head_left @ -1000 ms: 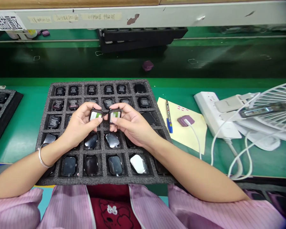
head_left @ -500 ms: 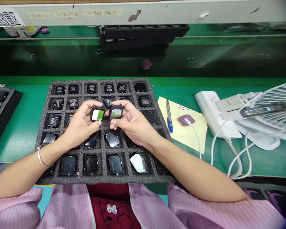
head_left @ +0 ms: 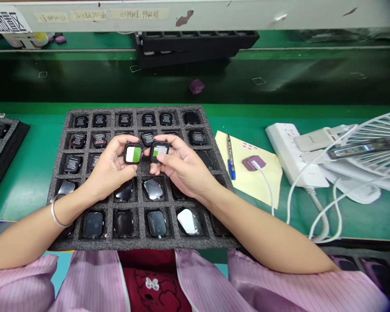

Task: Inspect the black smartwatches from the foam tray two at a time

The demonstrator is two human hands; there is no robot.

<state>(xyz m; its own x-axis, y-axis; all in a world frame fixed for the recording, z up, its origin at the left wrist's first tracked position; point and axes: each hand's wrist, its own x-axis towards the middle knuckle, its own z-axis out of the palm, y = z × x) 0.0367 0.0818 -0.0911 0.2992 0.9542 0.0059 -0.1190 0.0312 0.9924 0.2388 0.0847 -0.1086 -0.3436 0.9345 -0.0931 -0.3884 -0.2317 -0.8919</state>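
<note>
Two square smartwatch bodies without straps are held side by side above a grey foam tray (head_left: pixel 134 248). My left hand (head_left: pixel 108 167) is closed on one smartwatch (head_left: pixel 133 154), whose lit screen shows white and green blocks. Between thumb and fingers, my right hand (head_left: pixel 185 169) grips the other smartwatch (head_left: pixel 159 149); its screen shows text lines over green, and the right thumb lies on the glass. Below them, the tray's compartments hold several dark watch bodies, some with printed text facing up, others with glossy faces up. My hands and forearms hide part of the tray.
To the right lie a yellow paper (head_left: pixel 260 184), a blue-capped pen (head_left: pixel 231 158) and a purple charger block (head_left: pixel 254 163) with a white cable. A white power strip (head_left: pixel 295 156) and a fan (head_left: pixel 377 134) stand beyond. Another foam tray (head_left: pixel 6 151) is at left.
The right thumb has moved up onto its watch's screen, and that screen's picture has changed. The left watch's face has turned slightly more level. Both hands keep their hold.
</note>
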